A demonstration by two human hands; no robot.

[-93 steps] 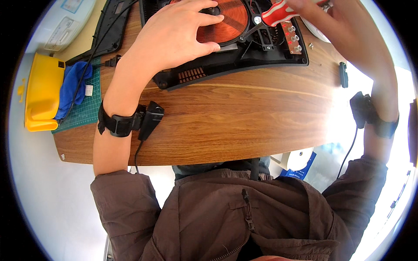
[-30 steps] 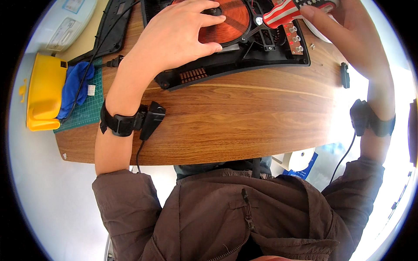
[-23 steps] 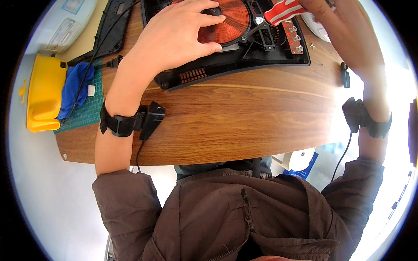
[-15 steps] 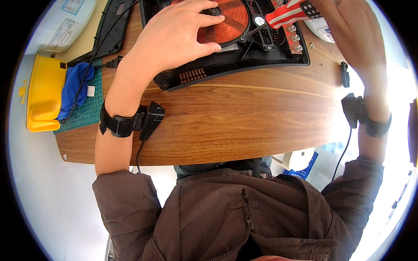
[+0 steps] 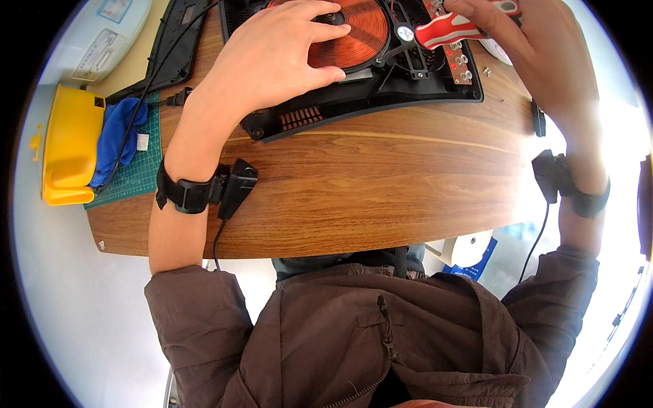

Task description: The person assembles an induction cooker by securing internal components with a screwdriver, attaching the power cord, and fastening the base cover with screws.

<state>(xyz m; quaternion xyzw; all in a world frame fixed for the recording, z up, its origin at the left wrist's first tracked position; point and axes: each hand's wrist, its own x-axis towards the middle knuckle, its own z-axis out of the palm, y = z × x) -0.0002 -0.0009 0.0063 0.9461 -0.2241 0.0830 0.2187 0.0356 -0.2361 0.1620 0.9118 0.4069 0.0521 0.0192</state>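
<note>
A black induction cooker base (image 5: 381,102) sits open at the far edge of the view, its copper coil (image 5: 367,30) exposed. My left hand (image 5: 275,58) rests over the coil with fingers spread, fingertips near the dark centre piece; it grips nothing. My right hand (image 5: 541,51) is closed around the red-handled screwdriver (image 5: 445,30). The screwdriver slants down leftward, and its shaft reaches the black frame beside the coil's right edge. A brown circuit board strip (image 5: 460,64) lies right of that frame. Part of the base is cut off by the top edge.
Small screws (image 5: 487,71) lie on the wooden table (image 5: 381,183) right of the base. A small black object (image 5: 538,117) is near my right wrist. At left are a yellow holder (image 5: 71,146), a blue cloth (image 5: 115,143), a green mat (image 5: 146,160), a power plug (image 5: 179,97) and a black panel (image 5: 163,61).
My right hand has moved lower and leftward on the screwdriver, its fingers now covering more of the handle. The left hand has stayed in place on the coil.
</note>
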